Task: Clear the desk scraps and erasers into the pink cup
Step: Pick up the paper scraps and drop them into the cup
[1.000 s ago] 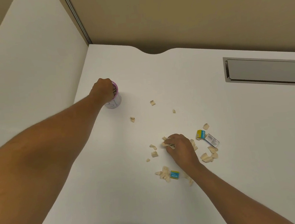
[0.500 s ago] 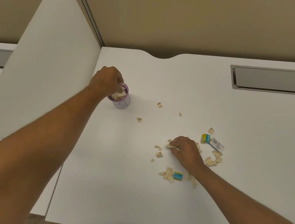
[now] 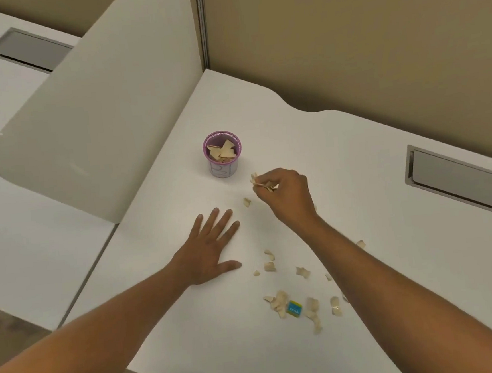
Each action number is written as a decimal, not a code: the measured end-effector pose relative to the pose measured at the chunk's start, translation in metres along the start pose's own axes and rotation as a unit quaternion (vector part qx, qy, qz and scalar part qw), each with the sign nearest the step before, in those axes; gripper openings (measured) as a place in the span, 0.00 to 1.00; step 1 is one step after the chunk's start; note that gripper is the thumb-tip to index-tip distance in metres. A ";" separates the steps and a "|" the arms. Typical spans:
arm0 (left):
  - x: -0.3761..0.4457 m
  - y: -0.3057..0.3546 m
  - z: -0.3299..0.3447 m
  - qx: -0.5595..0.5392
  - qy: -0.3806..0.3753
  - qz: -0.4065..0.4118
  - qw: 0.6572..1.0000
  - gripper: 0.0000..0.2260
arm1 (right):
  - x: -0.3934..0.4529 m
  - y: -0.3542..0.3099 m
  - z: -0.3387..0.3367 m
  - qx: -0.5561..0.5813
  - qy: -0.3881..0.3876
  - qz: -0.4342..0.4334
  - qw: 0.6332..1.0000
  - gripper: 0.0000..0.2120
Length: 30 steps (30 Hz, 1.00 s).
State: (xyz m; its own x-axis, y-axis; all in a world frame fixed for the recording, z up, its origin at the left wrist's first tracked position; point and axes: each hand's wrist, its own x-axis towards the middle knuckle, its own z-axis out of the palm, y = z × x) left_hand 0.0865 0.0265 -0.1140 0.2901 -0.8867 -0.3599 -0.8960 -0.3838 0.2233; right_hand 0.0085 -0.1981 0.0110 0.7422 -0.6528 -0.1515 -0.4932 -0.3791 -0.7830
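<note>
The pink cup (image 3: 224,167) stands upright on the white desk (image 3: 358,194), with tan paper scraps inside it. My right hand (image 3: 287,194) hovers just right of the cup, fingers pinched on a few tan scraps (image 3: 260,182). My left hand (image 3: 211,250) lies flat on the desk, fingers spread, holding nothing. A single scrap (image 3: 246,202) lies between the hands. Several more scraps (image 3: 278,301) and a blue-and-yellow eraser (image 3: 294,309) lie near the front, between my forearms. My right forearm hides part of the scatter.
A white side divider (image 3: 100,127) rises left of the cup and a tan back panel (image 3: 345,38) stands behind the desk. A grey cable slot (image 3: 461,179) is set into the desk at the right. A neighbouring desk (image 3: 20,235) is to the left.
My left hand left the cup and came down flat on the desk. My right hand lifted scraps from the pile and moved toward the cup. The camera view shifted left.
</note>
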 end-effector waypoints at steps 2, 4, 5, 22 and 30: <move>0.002 -0.002 0.007 0.008 -0.008 0.012 1.000 0.46 | 0.032 -0.027 0.006 -0.058 -0.022 -0.052 0.997 0.08; 0.005 -0.005 0.008 0.004 -0.016 0.018 1.000 0.51 | 0.061 -0.048 0.013 -0.122 -0.049 -0.084 0.988 0.10; 0.006 -0.006 0.009 -0.002 -0.022 0.020 1.000 0.53 | 0.074 -0.057 0.017 -0.150 -0.064 -0.094 0.982 0.10; 0.010 -0.009 0.012 -0.004 -0.031 0.024 0.999 0.58 | 0.133 -0.095 0.048 -0.322 -0.184 -0.111 0.922 0.16; 0.008 -0.007 0.010 -0.006 -0.034 0.021 0.999 0.57 | 0.129 -0.080 0.067 -0.365 -0.164 -0.109 0.910 0.10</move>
State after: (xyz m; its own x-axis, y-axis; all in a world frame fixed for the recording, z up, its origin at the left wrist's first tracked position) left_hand 0.0920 0.0244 -0.1278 0.2279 -0.8828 -0.4107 -0.9026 -0.3497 0.2509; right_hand 0.1742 -0.2086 0.0139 0.8950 -0.3248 -0.3058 -0.3993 -0.8890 -0.2242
